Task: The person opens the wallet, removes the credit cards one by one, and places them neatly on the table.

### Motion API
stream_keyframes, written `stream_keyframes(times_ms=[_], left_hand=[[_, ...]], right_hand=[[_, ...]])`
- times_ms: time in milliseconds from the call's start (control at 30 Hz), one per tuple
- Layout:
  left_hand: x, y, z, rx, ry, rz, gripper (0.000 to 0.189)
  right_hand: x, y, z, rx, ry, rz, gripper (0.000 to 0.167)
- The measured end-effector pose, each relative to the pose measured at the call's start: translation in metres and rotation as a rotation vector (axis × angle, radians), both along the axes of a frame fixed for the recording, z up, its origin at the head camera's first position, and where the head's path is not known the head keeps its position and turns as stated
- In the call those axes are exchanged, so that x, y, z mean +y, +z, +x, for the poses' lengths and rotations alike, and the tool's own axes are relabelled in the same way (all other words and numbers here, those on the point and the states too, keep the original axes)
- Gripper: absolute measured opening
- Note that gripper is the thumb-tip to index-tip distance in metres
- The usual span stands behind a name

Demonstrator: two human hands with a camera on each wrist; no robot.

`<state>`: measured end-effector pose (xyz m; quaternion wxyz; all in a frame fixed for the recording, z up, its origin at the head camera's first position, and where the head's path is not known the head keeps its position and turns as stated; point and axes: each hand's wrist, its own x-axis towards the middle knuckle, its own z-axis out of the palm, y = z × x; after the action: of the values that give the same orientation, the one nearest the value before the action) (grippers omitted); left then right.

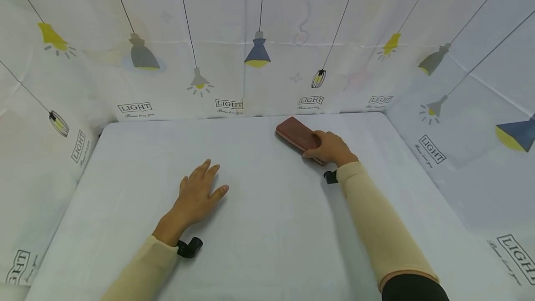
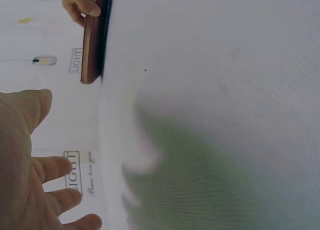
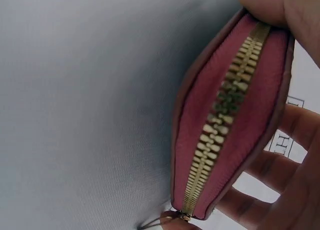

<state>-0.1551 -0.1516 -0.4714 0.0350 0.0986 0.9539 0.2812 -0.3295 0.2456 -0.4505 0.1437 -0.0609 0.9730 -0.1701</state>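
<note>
Main worry here is the grip, I'd say. The right hand (image 1: 332,147) is clamped on just 1 end of the brown zip-up wallet (image 1: 296,134), thumb on 1 side and fingers on the other, so the long free end could dip or swing if the hold loosens. The wallet's at the far side of the white table (image 1: 259,226), right of centre, with its far end close to the printed backdrop (image 1: 271,87) — shove it further back and it'd probably bump that. Can't really tell if the underside is flat on the tabletop or a touch above, the shadow hides it. The left hand (image 1: 198,196) is no backup for a slip: fingers spread apart, holding nothing, well away from the wallet.

Looks-wise: long slim slab, reddish-brown, leather-looking, with pinkish-red fabric (image 3: 204,105) down the side and a chunky gold zipper (image 3: 212,135) through the middle, teeth meshed. The sides bulge mid-length. Gold slider (image 3: 185,216) sits at 1 end near a fingertip — a careless tug there could open it.
</note>
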Motion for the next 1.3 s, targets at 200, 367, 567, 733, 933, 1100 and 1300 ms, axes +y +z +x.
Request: stream_keyframes(times_ms=[200,367,567,733,933,1100,1300], left_hand=[[0.001,-0.002,-0.002,0.006,-0.003,-0.001,0.071],[0.003,-0.002,-0.004,0.01,-0.007,0.001,0.072],[0.006,-0.001,-0.005,0.019,-0.002,-0.008,0.077],[0.008,-0.001,-0.006,0.042,-0.006,0.002,0.08],[0.012,0.001,-0.007,0.088,-0.036,0.008,0.08],[0.017,0.002,-0.007,0.155,-0.075,0.012,0.081],[0.021,0.003,-0.004,0.266,-0.129,-0.014,0.078]], right_hand=[[-0.007,0.003,0.008,-0.069,0.025,-0.078,0.094],[-0.016,0.003,0.019,-0.097,0.048,-0.101,0.094],[-0.029,0.005,0.033,-0.104,0.105,-0.123,0.092],[-0.041,0.008,0.044,-0.113,0.161,-0.141,0.087],[-0.056,0.015,0.059,-0.152,0.221,-0.173,0.078],[-0.07,0.02,0.071,-0.2,0.266,-0.182,0.073],[-0.085,0.027,0.084,-0.261,0.31,-0.202,0.071]])
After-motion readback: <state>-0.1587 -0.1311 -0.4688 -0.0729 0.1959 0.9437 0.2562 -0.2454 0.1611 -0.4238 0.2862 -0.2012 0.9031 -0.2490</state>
